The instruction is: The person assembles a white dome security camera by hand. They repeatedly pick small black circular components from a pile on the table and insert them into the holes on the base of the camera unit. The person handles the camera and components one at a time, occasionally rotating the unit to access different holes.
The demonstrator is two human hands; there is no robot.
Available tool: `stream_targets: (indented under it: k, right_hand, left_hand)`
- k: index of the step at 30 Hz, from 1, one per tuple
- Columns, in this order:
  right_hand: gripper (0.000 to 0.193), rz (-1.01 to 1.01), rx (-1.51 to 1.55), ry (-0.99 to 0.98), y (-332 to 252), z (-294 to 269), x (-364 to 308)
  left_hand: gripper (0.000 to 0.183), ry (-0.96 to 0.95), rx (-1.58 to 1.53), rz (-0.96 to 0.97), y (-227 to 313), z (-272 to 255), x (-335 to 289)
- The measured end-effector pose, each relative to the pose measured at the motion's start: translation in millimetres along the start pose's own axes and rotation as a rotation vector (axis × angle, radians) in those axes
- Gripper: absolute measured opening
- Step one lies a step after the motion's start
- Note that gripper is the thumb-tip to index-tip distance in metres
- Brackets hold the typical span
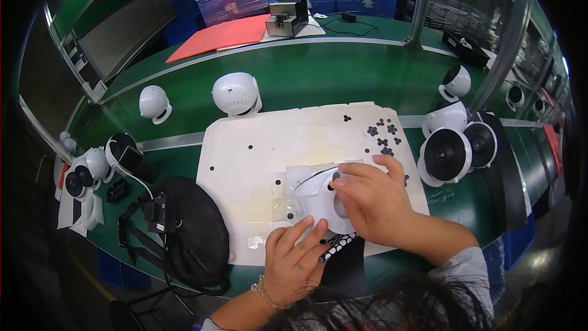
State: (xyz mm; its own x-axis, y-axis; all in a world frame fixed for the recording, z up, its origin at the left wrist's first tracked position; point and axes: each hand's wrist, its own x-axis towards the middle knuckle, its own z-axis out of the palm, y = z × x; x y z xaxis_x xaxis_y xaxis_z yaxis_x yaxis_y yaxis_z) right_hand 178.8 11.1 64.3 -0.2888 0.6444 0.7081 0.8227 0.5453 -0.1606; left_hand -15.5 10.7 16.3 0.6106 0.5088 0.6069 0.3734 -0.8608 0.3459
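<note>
A white rounded device housing (318,199) lies on a clear plastic-covered patch of the cardboard sheet, right in front of me. Over its upper right side is my right hand (376,199), with thumb and index finger closed on a small black round pad (331,186). At the housing's lower left edge, my left hand (297,257) has its fingers spread, fingertips at or just above the housing. Beside those fingers is a strip with white round spots (338,246) on black; part of it is hidden by the hand and housing.
The cardboard sheet (239,196) carries several loose black pads (384,143) at its right. White round cameras (237,94) stand at the back, and speaker-like units (447,154) at the right. A black mesh bag (196,233) with cables lies left; a metal block (288,17) sits behind.
</note>
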Motion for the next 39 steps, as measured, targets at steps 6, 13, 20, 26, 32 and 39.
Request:
stream_targets:
  k: [6,13,20,26,32,39]
  right_hand:
    - [0.022,0.147,0.072,-0.056,-6.1,-13.7,-12.2]
    - [0.006,0.277,0.411,-0.215,-5.6,-7.8,-31.7]
    - [0.005,0.290,0.405,-0.240,-6.9,-6.3,-32.2]
    - [0.013,0.087,0.159,-0.123,-4.4,-4.8,-42.1]
    - [0.031,0.090,0.079,-0.087,-1.1,-8.9,-67.3]
    - [0.021,0.069,0.177,-0.004,-3.2,-7.4,-62.8]
  left_hand:
    - [0.025,0.022,0.017,0.019,-0.3,1.0,0.0]
    - [0.015,0.072,0.042,0.041,-0.5,3.0,1.6]
    - [0.013,0.089,0.035,0.053,-2.2,6.2,2.5]
    - [0.015,0.105,0.023,0.055,-2.0,5.8,3.2]
    - [0.018,0.112,-0.034,0.030,-2.9,7.9,3.0]
    - [0.021,0.142,-0.073,0.035,-6.3,13.1,-0.1]
